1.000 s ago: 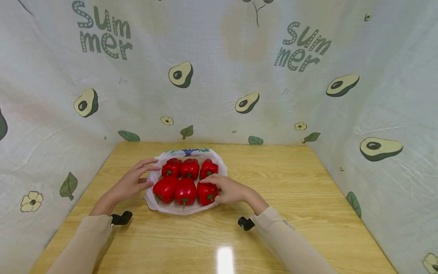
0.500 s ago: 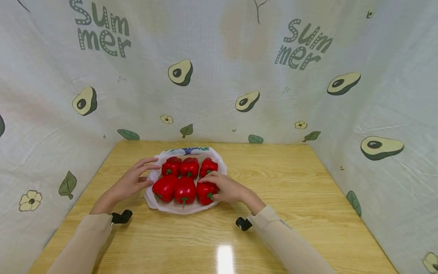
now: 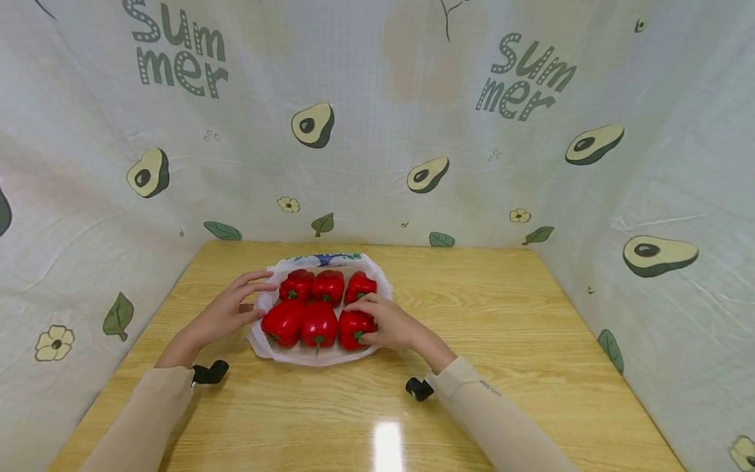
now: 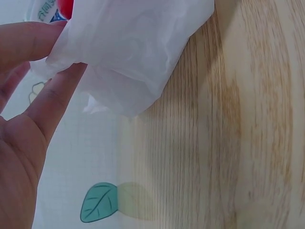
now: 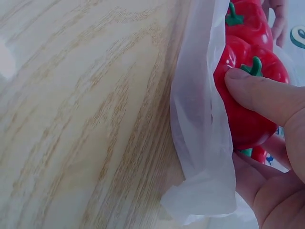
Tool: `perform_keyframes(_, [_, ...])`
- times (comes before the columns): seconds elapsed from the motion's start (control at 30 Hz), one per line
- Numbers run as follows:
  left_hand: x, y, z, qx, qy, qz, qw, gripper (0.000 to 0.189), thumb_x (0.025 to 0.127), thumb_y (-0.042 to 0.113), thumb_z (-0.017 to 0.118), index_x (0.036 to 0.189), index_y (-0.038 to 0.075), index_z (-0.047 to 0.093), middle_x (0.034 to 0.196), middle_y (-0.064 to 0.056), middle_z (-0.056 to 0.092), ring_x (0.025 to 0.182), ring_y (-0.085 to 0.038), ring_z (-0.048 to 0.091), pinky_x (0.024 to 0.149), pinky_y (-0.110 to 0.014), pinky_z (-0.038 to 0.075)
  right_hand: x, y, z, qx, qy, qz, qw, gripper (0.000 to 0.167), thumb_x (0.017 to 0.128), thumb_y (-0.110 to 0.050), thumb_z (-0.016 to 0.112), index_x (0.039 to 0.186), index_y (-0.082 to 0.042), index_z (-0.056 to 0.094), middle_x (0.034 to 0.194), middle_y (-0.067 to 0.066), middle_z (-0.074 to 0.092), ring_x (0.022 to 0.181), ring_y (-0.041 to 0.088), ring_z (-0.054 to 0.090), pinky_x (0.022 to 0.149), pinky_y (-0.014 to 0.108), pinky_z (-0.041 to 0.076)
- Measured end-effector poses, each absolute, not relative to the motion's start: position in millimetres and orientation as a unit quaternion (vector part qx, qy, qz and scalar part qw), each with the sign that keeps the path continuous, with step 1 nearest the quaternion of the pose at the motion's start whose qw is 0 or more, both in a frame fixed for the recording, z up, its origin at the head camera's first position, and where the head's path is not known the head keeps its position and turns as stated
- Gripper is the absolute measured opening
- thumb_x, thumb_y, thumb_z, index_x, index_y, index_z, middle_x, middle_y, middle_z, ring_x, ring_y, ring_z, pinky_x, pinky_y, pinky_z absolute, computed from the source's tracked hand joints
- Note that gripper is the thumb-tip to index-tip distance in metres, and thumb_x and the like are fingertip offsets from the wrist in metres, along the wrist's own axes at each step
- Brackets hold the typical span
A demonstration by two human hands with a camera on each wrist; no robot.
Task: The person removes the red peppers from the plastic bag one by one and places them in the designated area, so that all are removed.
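Observation:
A white plastic bag [image 3: 318, 359], with its rim spread wide, holds several shiny red bell peppers in two rows. My right hand [image 3: 396, 325] grips the front right bell pepper [image 3: 352, 326], which sits in the bag. In the right wrist view, the thumb presses on this bell pepper [image 5: 245, 121] beside its green stem, with fingers behind it. My left hand [image 3: 223, 317] holds the bag's left rim. The left wrist view shows the bag's thin plastic [image 4: 128, 43] between thumb and fingers, the fingertips partly hidden by it.
The bag lies on a light wooden table [image 3: 483, 314]. A pale cloth [image 3: 377, 164] printed with avocados and leaves hangs behind the table and along both sides. A bright light reflection [image 3: 387, 446] shows near the front.
My right hand has shifted slightly left and its thumb has drawn in against the front right bell pepper. The left hand stays almost where it was.

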State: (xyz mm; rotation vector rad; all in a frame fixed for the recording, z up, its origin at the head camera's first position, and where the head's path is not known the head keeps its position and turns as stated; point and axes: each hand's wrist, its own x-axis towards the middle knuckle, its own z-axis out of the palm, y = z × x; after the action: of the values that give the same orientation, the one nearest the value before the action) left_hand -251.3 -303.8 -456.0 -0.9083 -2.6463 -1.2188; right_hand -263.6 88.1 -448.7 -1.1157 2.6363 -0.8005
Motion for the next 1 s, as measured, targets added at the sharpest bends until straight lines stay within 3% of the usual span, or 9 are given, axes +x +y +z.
perform_keyframes(0.43, [-251.0, -304.3, -457.3, -0.292, -0.869, -0.396, 0.044, 0.056, 0.091, -0.013, 0.074, 0.144, 0.002, 0.061, 0.163, -0.021, 0.037, 0.144, -0.049, 0.041, 0.092, -0.055, 0.061, -256.1, 97.8, -433.9, -0.364, 0.888, -0.27, 0.078, 0.06, 0.094, -0.011, 0.081, 0.15, -0.017, 0.06, 0.148, 0.006, 0.056, 0.131, 0.024, 0.059, 0.105, 0.037, 0.058])
perform_keyframes(0.8, [-251.5, -302.8, -457.4, -0.291, -0.869, -0.398, 0.037, 0.056, 0.092, -0.011, 0.075, 0.145, 0.003, 0.06, 0.163, -0.021, 0.036, 0.145, -0.049, 0.039, 0.093, -0.055, 0.061, -256.6, 131.2, -401.5, -0.374, 0.875, -0.307, 0.026, 0.064, 0.091, -0.002, 0.082, 0.149, -0.015, 0.061, 0.142, 0.008, 0.058, 0.12, 0.025, 0.064, 0.09, 0.028, 0.063])
perform_keyframes(1.0, [-251.3, -301.8, -457.1, -0.291, -0.871, -0.395, 0.039, 0.056, 0.092, -0.009, 0.075, 0.145, 0.004, 0.06, 0.163, -0.019, 0.037, 0.145, -0.047, 0.04, 0.092, -0.054, 0.062, -267.7, 159.6, -391.0, -0.355, 0.881, -0.311, -0.015, 0.064, 0.089, 0.001, 0.083, 0.147, -0.015, 0.062, 0.141, 0.01, 0.059, 0.121, 0.028, 0.064, 0.087, 0.031, 0.065])
